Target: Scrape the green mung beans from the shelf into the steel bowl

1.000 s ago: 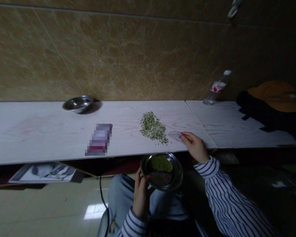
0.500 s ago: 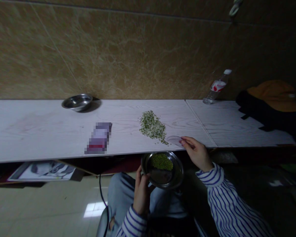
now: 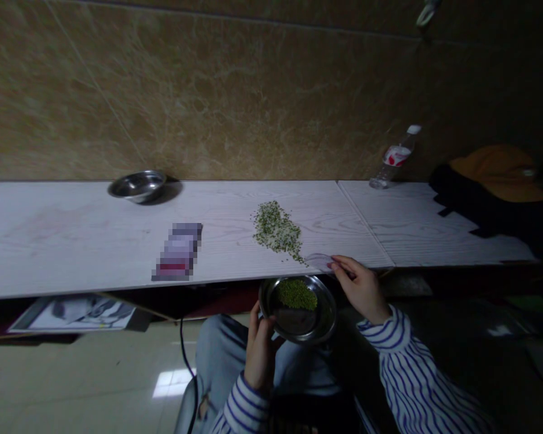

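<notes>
My left hand [image 3: 261,346] grips the left rim of a shiny metal bowl [image 3: 298,334], held just below the table's front edge. Green beans [image 3: 298,295], small and round, lie in the far part of that bowl. Between the thumb and fingers of my right hand [image 3: 359,284] is a thin, clear plastic disc [image 3: 317,261], low over the tabletop or touching it; I cannot tell which. Left of the disc a loose pile of green beans mixed with white grains [image 3: 277,229] spreads on the white table [image 3: 226,205], and a thin tail of beans reaches toward the disc.
A second metal bowl [image 3: 137,187] sits against the wall. A blurred-out flat object [image 3: 177,252] lies left of the pile. Farther right stand a plastic water bottle [image 3: 393,158] and an orange-and-black cap [image 3: 498,181]. A shelf with a printed picture [image 3: 75,313] is under the table.
The view has shifted slightly. My right hand and the clear disc stay close to the tail of the pile, with hardly any movement. My left hand still holds the bowl in the same place.
</notes>
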The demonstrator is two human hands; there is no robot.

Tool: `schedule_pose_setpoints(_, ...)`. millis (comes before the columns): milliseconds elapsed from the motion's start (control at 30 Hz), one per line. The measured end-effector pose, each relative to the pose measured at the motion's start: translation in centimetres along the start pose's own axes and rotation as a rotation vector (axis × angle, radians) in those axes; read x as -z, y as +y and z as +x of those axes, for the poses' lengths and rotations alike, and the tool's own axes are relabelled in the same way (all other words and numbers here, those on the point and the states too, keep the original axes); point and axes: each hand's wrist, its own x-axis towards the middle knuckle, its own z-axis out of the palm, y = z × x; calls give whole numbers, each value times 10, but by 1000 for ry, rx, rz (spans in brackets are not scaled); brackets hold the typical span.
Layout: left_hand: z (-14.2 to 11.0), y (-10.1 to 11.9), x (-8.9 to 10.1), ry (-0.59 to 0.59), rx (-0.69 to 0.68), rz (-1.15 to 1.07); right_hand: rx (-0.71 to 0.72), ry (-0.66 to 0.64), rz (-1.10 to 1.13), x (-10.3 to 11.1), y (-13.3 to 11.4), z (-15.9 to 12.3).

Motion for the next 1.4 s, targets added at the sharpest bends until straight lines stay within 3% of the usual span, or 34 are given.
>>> schedule_pose_setpoints(1400, 3, 3, 4, -13, -33, 13, 12, -57, 27, -10, -10, 12)
